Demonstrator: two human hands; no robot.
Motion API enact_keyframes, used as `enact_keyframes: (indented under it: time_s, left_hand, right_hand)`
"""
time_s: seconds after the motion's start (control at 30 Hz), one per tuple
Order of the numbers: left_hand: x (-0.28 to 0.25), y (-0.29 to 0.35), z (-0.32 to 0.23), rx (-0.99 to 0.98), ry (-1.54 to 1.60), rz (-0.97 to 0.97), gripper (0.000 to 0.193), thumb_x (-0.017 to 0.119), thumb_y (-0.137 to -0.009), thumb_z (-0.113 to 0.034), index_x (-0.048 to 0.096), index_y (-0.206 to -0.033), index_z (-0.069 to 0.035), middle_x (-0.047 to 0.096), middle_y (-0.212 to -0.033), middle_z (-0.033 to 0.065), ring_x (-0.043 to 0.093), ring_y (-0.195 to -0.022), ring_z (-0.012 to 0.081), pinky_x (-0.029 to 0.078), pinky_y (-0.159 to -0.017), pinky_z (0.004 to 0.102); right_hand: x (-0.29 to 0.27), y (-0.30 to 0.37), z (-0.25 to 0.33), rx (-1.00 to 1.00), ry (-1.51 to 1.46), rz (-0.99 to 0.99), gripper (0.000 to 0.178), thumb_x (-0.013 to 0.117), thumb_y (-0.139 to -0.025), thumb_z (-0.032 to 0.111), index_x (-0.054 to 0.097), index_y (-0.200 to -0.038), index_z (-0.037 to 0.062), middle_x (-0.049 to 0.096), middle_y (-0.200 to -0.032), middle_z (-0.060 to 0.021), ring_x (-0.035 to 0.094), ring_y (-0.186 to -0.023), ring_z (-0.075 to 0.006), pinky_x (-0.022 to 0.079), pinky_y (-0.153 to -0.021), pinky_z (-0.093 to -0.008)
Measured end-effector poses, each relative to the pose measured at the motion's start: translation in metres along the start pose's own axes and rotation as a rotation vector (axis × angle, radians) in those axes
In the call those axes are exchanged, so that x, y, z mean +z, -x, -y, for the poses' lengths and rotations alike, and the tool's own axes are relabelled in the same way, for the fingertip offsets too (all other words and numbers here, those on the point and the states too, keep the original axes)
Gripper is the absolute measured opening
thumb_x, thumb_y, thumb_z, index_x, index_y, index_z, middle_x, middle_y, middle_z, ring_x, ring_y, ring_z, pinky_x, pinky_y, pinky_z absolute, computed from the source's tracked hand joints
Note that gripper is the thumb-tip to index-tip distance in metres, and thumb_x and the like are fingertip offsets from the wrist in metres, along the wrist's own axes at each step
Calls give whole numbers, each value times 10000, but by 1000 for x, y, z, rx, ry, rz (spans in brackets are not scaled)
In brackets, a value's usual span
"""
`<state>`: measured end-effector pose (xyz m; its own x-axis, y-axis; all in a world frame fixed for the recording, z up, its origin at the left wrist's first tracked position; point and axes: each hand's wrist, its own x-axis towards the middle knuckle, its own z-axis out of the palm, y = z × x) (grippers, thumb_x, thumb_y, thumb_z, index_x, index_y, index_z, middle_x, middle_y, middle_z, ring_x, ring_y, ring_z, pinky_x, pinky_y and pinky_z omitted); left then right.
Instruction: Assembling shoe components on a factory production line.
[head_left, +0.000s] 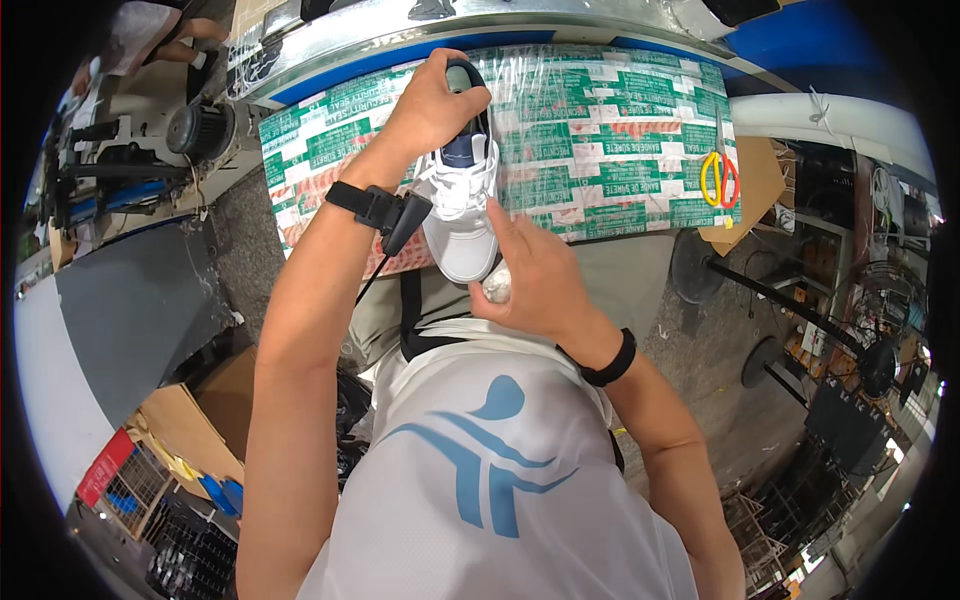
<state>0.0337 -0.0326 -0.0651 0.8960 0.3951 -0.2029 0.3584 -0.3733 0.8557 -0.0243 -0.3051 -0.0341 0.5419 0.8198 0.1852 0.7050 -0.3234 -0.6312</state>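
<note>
Presently, your left hand (445,92) grips the white shoe (460,245) at its dark-lined heel opening. Your right hand (542,275) is curled around a pale crumpled wad (497,286), its index finger against the shoe's side and its thumb beside the toe. The laced shoe points toward you across the near edge of the counter (610,165), which bears green-and-white printed wrapping; whether it rests there cannot be determined. Scissors (717,172) with yellow and red handles lie near the right end.
</note>
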Motion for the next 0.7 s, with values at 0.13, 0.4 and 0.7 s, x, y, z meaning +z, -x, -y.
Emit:
enact_keyframes:
  time_s: [0.13,0.4,0.7]
  left_hand:
    - [-7,-1,4,-2,-56,-13,708,811,-912,-327,579,-1484,21,685,-1331,282,744,-1133,365,597,-993,438]
    - [-64,47,8,-269,716,30,709,824,-996,-374,544,-1590,-108,702,-1395,108,671,-1267,197,548,-1085,351]
    - [-49,110,45,-476,858,-346,557,886,-997,-246,660,-1413,46,761,-1317,130,752,-1101,200,613,-953,363]
  right_hand:
    - [-4,14,11,0,-45,38,1029,907,-740,268,506,-1634,-46,677,-1039,-194,675,-855,-383,570,-780,-478]
    - [23,-12,-12,278,-192,-85,963,872,-863,340,461,-1651,-32,681,-1097,-211,674,-987,-427,564,-844,-528]
    - [28,-41,16,198,-375,231,850,825,-914,405,522,-1601,8,672,-1056,-221,694,-981,-445,572,-860,-540]
